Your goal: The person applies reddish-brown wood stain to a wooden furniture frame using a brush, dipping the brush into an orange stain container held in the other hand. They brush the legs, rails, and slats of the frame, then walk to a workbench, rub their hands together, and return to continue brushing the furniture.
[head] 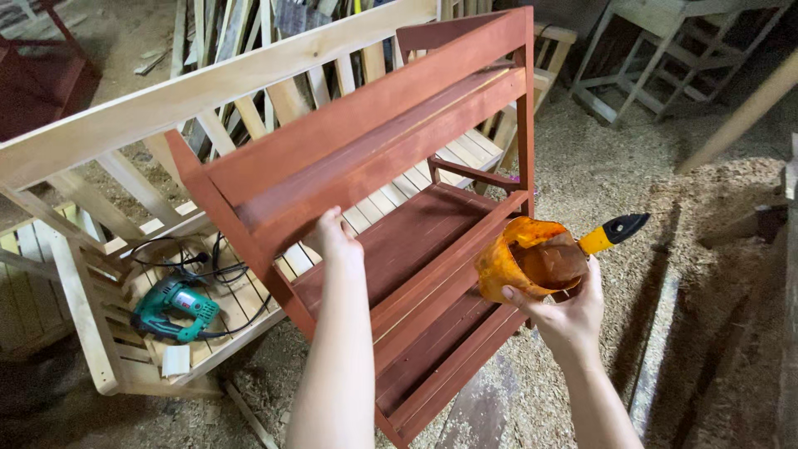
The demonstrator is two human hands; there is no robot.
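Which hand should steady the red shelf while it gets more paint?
Probably the left hand: it already grips the edge of the red-brown stained wooden shelf unit. The right hand is full, holding an orange stained plastic cup with a yellow-and-black-handled brush in it.

One head-worn camera looks steeply down and forward from close above the left hand (334,237) and right hand (565,312), taking in the red-stained shelf rack (391,166) and sawdust floor (706,274) beyond.
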